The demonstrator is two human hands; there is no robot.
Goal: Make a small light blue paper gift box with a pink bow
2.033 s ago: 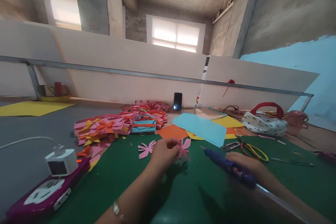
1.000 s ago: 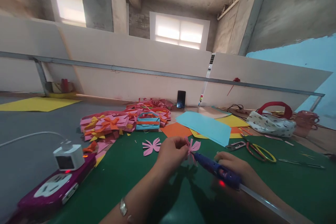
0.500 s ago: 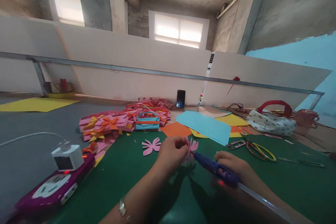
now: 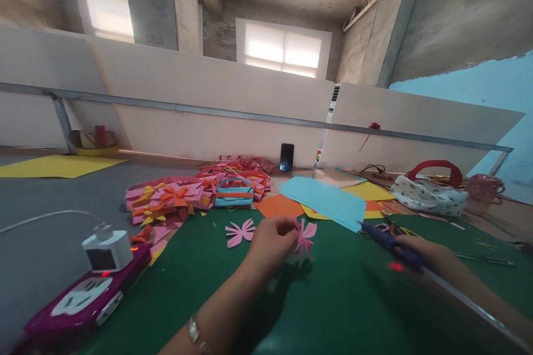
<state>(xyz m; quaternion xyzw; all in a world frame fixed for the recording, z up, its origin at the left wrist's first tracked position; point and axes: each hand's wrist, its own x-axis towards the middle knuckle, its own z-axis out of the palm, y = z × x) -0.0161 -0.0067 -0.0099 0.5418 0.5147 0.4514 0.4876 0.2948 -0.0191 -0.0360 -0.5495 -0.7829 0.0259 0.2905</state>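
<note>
Between the thumb and fingers of my left hand (image 4: 272,241) is a pink paper flower (image 4: 306,237), held just above the green mat (image 4: 333,310). A second pink paper flower (image 4: 240,233) lies flat on the mat, left of that hand. My right hand (image 4: 428,255) is wrapped round a blue hot glue gun (image 4: 393,247), off to the right and apart from the flower. A clear glue stick (image 4: 470,299) runs out of the gun's back end, and a red light glows on its side. Motion blurs the right hand slightly.
Behind the mat lie blue paper sheets (image 4: 322,197) and an orange sheet (image 4: 278,206). Pink and orange paper pieces (image 4: 175,194) are heaped at left, by a small blue paper bag (image 4: 234,195). A purple power strip (image 4: 83,299) holds a white charger (image 4: 107,250). Partly hidden scissors (image 4: 406,231) lie right.
My right hand has drawn the glue gun away from the pink flower, to the right, in front of the scissors. My left hand keeps its place with the flower.
</note>
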